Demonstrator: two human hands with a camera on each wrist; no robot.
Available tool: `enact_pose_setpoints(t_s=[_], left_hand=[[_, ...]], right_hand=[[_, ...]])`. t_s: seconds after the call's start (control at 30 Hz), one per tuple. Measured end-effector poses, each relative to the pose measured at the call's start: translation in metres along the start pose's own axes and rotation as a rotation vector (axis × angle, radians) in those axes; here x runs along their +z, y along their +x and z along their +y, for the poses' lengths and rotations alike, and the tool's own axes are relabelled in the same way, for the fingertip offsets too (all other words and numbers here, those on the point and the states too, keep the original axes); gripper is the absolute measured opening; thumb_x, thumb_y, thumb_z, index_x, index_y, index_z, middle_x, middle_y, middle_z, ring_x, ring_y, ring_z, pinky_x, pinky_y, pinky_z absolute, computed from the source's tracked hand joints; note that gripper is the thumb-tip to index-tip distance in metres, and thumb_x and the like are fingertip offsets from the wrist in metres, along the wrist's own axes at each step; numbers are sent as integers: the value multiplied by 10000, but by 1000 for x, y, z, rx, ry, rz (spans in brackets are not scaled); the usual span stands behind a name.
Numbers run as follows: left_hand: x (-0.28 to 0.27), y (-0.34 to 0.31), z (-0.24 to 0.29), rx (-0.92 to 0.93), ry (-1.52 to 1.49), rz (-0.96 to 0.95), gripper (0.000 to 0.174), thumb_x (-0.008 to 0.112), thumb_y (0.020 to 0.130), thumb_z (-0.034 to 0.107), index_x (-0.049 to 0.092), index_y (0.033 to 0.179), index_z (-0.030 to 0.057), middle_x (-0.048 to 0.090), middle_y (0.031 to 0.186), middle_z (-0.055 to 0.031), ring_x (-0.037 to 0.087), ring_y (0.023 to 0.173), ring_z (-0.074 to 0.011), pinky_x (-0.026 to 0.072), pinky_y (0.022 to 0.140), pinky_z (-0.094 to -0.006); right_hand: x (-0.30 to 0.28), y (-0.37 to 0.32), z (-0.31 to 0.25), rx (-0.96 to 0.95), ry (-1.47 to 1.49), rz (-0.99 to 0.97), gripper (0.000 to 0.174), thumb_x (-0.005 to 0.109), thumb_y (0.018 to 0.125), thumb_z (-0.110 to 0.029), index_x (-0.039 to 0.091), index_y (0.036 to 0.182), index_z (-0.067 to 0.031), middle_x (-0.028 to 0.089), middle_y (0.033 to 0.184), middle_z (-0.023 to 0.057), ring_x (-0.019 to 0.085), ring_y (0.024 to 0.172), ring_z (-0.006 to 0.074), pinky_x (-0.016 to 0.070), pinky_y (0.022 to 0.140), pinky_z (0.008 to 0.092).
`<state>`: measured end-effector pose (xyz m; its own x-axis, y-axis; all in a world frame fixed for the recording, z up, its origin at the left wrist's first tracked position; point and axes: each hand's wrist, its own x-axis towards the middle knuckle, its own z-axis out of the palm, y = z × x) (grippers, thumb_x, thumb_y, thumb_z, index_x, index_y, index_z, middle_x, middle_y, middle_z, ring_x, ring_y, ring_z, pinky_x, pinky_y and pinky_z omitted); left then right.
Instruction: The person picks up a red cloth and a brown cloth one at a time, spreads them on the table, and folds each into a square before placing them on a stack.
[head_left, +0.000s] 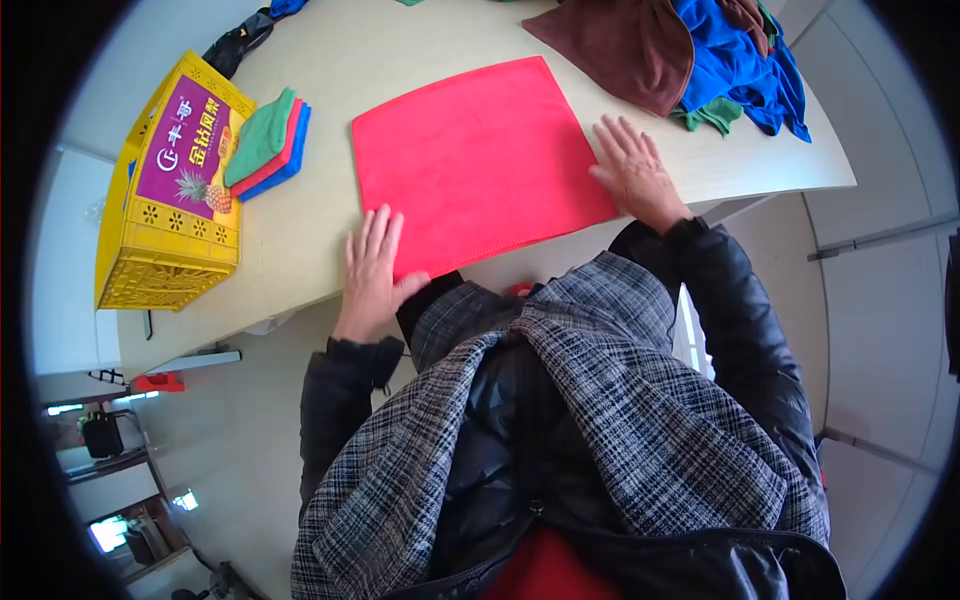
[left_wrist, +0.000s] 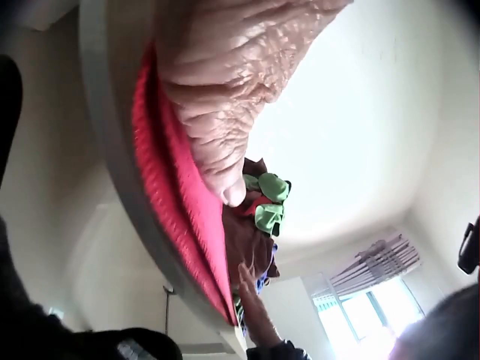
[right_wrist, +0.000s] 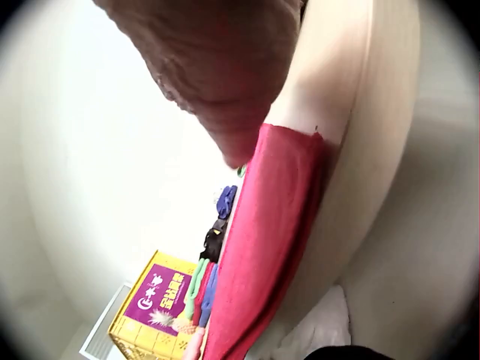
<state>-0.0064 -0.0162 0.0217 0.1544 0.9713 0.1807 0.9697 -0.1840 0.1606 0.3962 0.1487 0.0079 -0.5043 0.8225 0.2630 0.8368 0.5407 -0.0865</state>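
Note:
A red cloth (head_left: 475, 160) lies spread on the table near its front edge; the left wrist view shows two layers along its near side. My left hand (head_left: 370, 275) is at the cloth's near left corner, fingers straight and thumb over the red edge. Across from it, my right hand (head_left: 640, 178) has its fingers extended and rests along the right edge, thumb side toward the cloth. Neither hand grips anything. In the right wrist view the thumb (right_wrist: 236, 146) shows close over the cloth's border.
Left of the cloth stands a yellow crate (head_left: 180, 240) with a purple pineapple label. Against it lies a small stack of folded green, red and blue cloths (head_left: 265, 150). A loose heap with a brown cloth (head_left: 630, 50) and blue cloth (head_left: 730, 70) sits at the far right.

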Motion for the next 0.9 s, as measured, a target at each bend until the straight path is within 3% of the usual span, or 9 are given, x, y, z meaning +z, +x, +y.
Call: enact_pose_setpoints(t_s=[0.1, 0.23, 0.43, 0.53, 0.57, 0.67, 0.7, 0.8, 0.9], left_hand=[[-1, -21, 15, 131, -22, 12, 676, 726, 825, 131, 481, 1453, 77, 443, 1532, -133, 387, 1440, -298, 270, 1195, -495], [7, -25, 1, 174, -4, 188, 526, 714, 741, -27, 634, 1255, 49, 601, 1358, -139, 558, 1278, -314, 403, 1116, -460], [-14, -26, 4, 145, -194, 243, 323, 670, 734, -43, 684, 1051, 15, 692, 1138, -137, 647, 1095, -331, 470, 1047, -444], [-36, -33, 8, 82, -324, 183, 253, 636, 751, -77, 689, 990, -11, 709, 1055, -150, 661, 1038, -343, 473, 1035, -434], [-45, -36, 8, 66, -392, 136, 225, 660, 767, -51, 690, 985, -4, 715, 1021, -138, 670, 998, -320, 489, 1005, -421], [-65, -37, 0, 29, -527, 49, 179, 709, 799, 1, 692, 977, 9, 726, 952, -114, 688, 919, -272, 520, 946, -395], [-70, -32, -6, -74, -584, 22, 168, 716, 822, 23, 690, 986, -2, 722, 926, -109, 679, 889, -232, 523, 904, -368], [-75, -1, -24, -305, -715, 16, 186, 730, 886, 91, 683, 1013, -36, 703, 857, -90, 634, 816, -117, 517, 769, -292], [-54, 58, -58, -349, -789, 186, 234, 719, 914, 134, 677, 1015, -72, 683, 821, -78, 594, 791, -77, 508, 707, -282]], right_hand=[[-26, -29, -25, -159, 120, -79, 718, 649, 938, -327, 338, 1560, -146, 308, 1623, 109, 254, 1509, 335, 220, 1223, 513], [-19, -33, -31, -258, 215, -110, 756, 732, 863, -228, 388, 1531, -138, 337, 1607, 108, 273, 1502, 325, 235, 1220, 525], [-27, -37, -30, -312, 215, -94, 634, 755, 816, -128, 539, 1412, -112, 474, 1516, 114, 393, 1440, 299, 299, 1199, 497], [-51, -39, -32, -352, 321, -96, 410, 713, 845, -79, 655, 1250, -65, 651, 1308, 120, 586, 1249, 315, 444, 1086, 430], [-62, -37, -33, -365, 318, -98, 410, 713, 845, -79, 655, 1250, -65, 651, 1308, 120, 586, 1249, 315, 444, 1086, 430], [-93, -24, -36, -166, 591, -452, 220, 681, 887, -74, 701, 1097, -13, 736, 1028, 120, 705, 963, 269, 541, 897, 356], [-96, -14, -34, -174, 586, -452, 220, 681, 887, -74, 701, 1097, -13, 736, 1028, 120, 705, 963, 269, 541, 897, 356], [-98, 43, -19, -96, 772, -520, 218, 663, 929, -154, 696, 1041, 30, 703, 771, 83, 648, 672, 170, 527, 646, 319], [-69, 102, -5, -25, 719, -391, 248, 667, 936, -194, 702, 1052, 22, 673, 737, 80, 592, 658, 91, 513, 631, 288]])
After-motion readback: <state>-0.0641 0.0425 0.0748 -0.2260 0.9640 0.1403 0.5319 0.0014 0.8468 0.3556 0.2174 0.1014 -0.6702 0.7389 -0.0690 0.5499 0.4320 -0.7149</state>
